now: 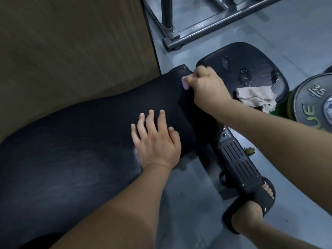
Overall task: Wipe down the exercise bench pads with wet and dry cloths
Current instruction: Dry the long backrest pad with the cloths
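**A:** What fills most of the view?

**B:** The long black back pad (80, 132). It runs from the lower left toward the centre, with a brown wooden panel (71, 42) behind it and grey floor (197, 203) to its right.

**A:** And past its far end?

**B:** A metal frame (206, 27) stands on the floor at the top. Nearer, just beyond the back pad's end, is the rounded seat pad (239, 53), its top wet with water drops (244, 76). A weight plate (312, 103) marked 35 sits just to its right.

**A:** The hands?

**B:** The left hand (158, 139) lies flat on the back pad's surface, fingers straight and spread, grasping nothing. The right hand (206, 87) is at the pad's far end, clenched round a small pink cloth (185, 84) that touches the pad.

**A:** Any other cloth?

**B:** A crumpled beige cloth (255, 96) lies on the seat pad's near edge, just beside the right wrist.
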Demonstrator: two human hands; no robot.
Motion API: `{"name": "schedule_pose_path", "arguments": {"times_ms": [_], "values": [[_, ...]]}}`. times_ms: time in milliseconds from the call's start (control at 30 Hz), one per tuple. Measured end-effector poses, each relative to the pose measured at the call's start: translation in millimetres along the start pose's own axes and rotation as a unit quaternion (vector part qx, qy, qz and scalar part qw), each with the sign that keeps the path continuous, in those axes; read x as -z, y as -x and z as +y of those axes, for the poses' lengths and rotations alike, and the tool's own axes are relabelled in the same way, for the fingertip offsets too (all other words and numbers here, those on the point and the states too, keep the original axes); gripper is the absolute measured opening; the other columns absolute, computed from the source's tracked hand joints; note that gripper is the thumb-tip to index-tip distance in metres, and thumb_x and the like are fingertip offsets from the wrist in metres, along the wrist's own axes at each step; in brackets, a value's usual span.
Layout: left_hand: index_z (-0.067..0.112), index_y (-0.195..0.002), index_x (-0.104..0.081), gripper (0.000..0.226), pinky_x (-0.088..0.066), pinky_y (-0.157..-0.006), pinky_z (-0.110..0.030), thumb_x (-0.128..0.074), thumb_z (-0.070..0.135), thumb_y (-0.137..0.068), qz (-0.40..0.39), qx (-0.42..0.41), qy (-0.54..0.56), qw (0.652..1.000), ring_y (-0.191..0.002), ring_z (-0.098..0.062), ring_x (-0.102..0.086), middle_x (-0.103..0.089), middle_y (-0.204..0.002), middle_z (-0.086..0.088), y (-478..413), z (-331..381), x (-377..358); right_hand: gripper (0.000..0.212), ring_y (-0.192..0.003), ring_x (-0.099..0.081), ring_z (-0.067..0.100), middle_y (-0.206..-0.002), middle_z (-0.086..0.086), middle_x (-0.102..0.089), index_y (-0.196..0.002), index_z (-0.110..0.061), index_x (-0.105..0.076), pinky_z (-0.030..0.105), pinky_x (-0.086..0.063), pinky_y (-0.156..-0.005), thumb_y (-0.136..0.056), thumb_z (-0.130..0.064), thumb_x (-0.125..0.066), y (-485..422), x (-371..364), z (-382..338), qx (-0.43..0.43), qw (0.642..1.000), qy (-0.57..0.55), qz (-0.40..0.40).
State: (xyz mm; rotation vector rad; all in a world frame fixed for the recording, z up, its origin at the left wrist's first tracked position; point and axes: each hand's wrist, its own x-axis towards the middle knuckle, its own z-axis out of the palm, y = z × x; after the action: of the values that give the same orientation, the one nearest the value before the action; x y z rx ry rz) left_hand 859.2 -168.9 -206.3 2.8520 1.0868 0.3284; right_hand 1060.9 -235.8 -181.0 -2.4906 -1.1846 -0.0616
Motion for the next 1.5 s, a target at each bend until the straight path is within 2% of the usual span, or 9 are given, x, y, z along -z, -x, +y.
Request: {"name": "schedule_pose_path", "arguments": {"times_ms": [200,367,500,633,733,967,1267,1400,1500], "values": [[0.021,-0.148,-0.05,0.055,-0.021,-0.12,-0.059,-0.04,0.038,-0.097,0.001,-0.003,-0.002,1.0,-0.149,-0.033,-0.031,-0.045,-0.154,-0.008,0,-1,-1,0.042,-0.108,-0.053,0.032,-0.114,0.006,-0.052,-0.095,-0.028,-0.061,0.037,-0.049,-0.089,-0.078,0.006,-0.044,-81,-13,2,-0.001,0.992,-0.023,-0.121],[0.022,-0.149,-0.048,0.056,-0.018,-0.122,-0.058,-0.04,0.038,-0.096,-0.009,0.0,0.003,1.0,-0.15,-0.032,-0.028,-0.044,-0.155,-0.008,0,-1,0,0.033,-0.095,-0.046,0.029,-0.106,0.005,-0.056,-0.1,-0.021,-0.07,0.033,-0.046,-0.073,-0.084,0.004,-0.055,-16,-7,1,0.036,0.999,-0.002,0.002],[0.021,-0.149,-0.05,0.057,-0.019,-0.121,-0.059,-0.043,0.037,-0.095,-0.005,0.001,0.004,1.0,-0.15,-0.033,-0.03,-0.045,-0.155,-0.009,0,-2,0,0.028,-0.087,-0.045,0.025,-0.102,0.002,-0.055,-0.097,-0.023,-0.071,0.035,-0.048,-0.074,-0.087,0.001,-0.061,17,-7,5,0.095,0.995,-0.013,0.007],[0.02,-0.148,-0.051,0.056,-0.02,-0.121,-0.059,-0.044,0.037,-0.094,-0.009,0.001,0.008,1.0,-0.149,-0.033,-0.031,-0.046,-0.154,-0.009,0,-2,1,0.034,-0.091,-0.035,0.021,-0.106,0.006,-0.05,-0.097,-0.022,-0.067,0.034,-0.045,-0.077,-0.083,0.006,-0.052,-43,-9,-1,0.033,0.999,-0.011,-0.021],[0.021,-0.148,-0.051,0.056,-0.02,-0.121,-0.058,-0.043,0.037,-0.095,-0.015,-0.002,0.006,1.0,-0.149,-0.032,-0.03,-0.045,-0.154,-0.008,0,-2,2,0.038,-0.104,-0.045,0.029,-0.111,0.007,-0.049,-0.103,-0.024,-0.068,0.031,-0.041,-0.082,-0.083,0.006,-0.052,-62,-8,-7,0.012,0.997,-0.001,-0.073],[0.023,-0.147,-0.051,0.055,-0.02,-0.121,-0.057,-0.04,0.038,-0.095,-0.027,0.004,0.024,0.999,-0.148,-0.032,-0.03,-0.045,-0.154,-0.007,0,-4,4,0.033,-0.082,-0.034,0.018,-0.096,-0.003,-0.047,-0.097,-0.028,-0.069,0.036,-0.049,-0.065,-0.084,0.0,-0.056,64,9,3,0.052,0.998,-0.029,-0.018],[0.03,-0.153,-0.04,0.055,-0.001,-0.127,-0.045,-0.048,0.031,-0.099,-0.197,-0.007,0.147,0.969,-0.155,-0.02,-0.011,-0.026,-0.165,0.002,-7,-22,51,0.036,-0.08,-0.034,0.02,-0.091,-0.005,-0.039,-0.099,-0.019,-0.072,0.026,-0.03,-0.067,-0.079,0.007,-0.057,134,14,-34,-0.088,0.996,-0.017,0.029],[0.032,-0.15,-0.042,0.057,-0.014,-0.125,-0.047,-0.054,0.031,-0.095,-0.233,0.032,0.133,0.963,-0.149,-0.023,-0.019,-0.028,-0.161,0.003,1,-90,96,0.038,-0.087,-0.04,0.025,-0.094,-0.006,-0.041,-0.096,-0.023,-0.065,0.036,-0.047,-0.075,-0.075,0.006,-0.051,141,9,-87,-0.153,0.986,-0.043,0.052],[0.033,-0.154,-0.035,0.065,-0.019,-0.124,-0.049,-0.058,0.039,-0.093,-0.262,0.126,0.13,0.948,-0.149,-0.03,-0.014,-0.019,-0.163,0.001,18,-146,120,0.039,-0.086,-0.045,0.028,-0.095,0.001,-0.051,-0.095,-0.022,-0.066,0.03,-0.037,-0.07,-0.07,0.007,-0.056,157,-9,-154,-0.086,0.993,-0.078,0.033]]}}
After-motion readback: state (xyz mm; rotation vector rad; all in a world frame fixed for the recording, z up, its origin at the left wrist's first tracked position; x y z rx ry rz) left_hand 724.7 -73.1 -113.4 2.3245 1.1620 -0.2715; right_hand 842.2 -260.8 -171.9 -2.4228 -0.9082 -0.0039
